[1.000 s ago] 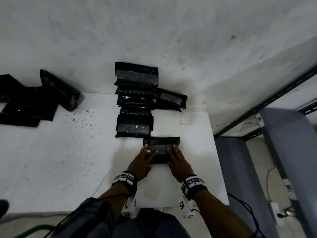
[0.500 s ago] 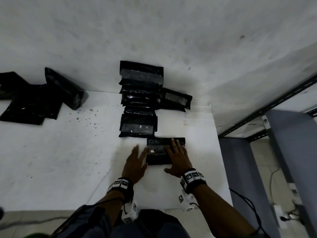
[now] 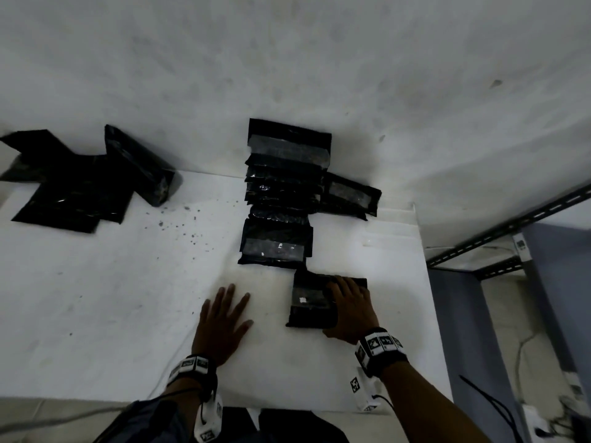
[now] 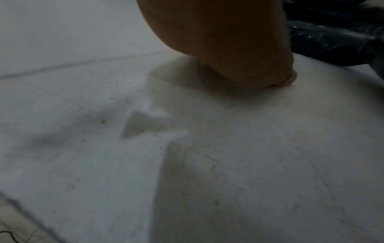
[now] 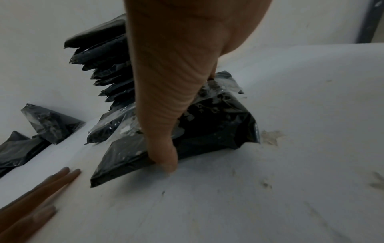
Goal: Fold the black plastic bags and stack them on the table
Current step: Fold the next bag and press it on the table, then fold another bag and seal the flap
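Note:
A folded black plastic bag [image 3: 310,298] [image 5: 207,131] lies on the white table [image 3: 96,298], just right of the near end of a row of folded bags [image 3: 281,193] [image 5: 104,57]. My right hand [image 3: 348,308] [image 5: 166,82] covers its right half. The thumb hooks the bag's near edge and the fingers reach to its far edge. My left hand [image 3: 224,318] [image 4: 218,41] rests flat on bare table to the left of the bag, fingers spread, holding nothing. Unfolded black bags [image 3: 73,187] [image 5: 20,148] lie at the far left by the wall.
One more folded bag [image 3: 348,195] leans against the wall right of the row. Dark specks dot the table near the loose bags. The table's right edge is close to my right hand; beyond it stand a metal shelf frame [image 3: 511,225] and a blue-grey cabinet [image 3: 559,298].
Both hands pressed the folded bag before. The left hand has slid off it to the left onto bare table. The right hand stays on the bag, shifted to its right side.

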